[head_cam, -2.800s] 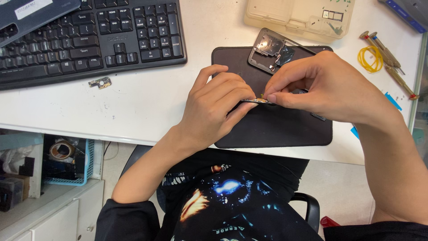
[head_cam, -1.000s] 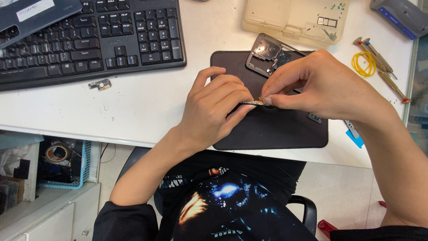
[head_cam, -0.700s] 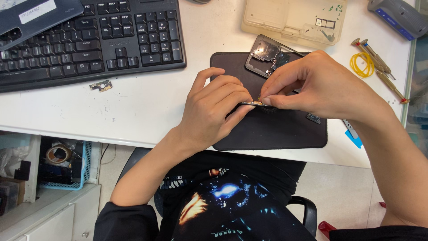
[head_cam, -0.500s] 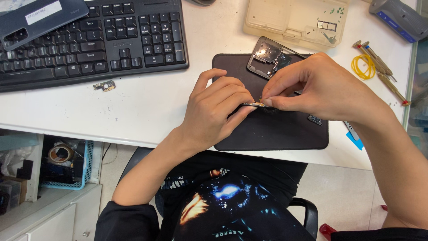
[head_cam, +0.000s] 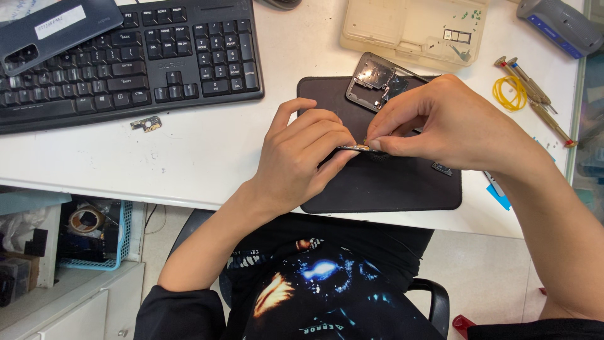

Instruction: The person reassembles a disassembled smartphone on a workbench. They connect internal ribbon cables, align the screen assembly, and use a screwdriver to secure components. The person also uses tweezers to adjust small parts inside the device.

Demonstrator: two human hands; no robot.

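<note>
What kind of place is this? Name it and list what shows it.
Most likely a phone repair bench: an opened phone frame lies on a dark work mat, small screwdrivers lie to the right, and both hands pinch a tiny part.

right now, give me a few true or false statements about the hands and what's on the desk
1. Both hands pinch one small flat part between their fingertips. True: the left hand and right hand meet on the small part above the dark mat.
2. The opened phone frame lies on the keyboard. False: the phone frame rests at the mat's top edge, beside the keyboard.
3. A yellow rubber band lies right of the mat. True: the yellow band sits by the screwdrivers.
4. The clear plastic tray sits on the floor. False: the tray is on the white desk, behind the mat.
</note>
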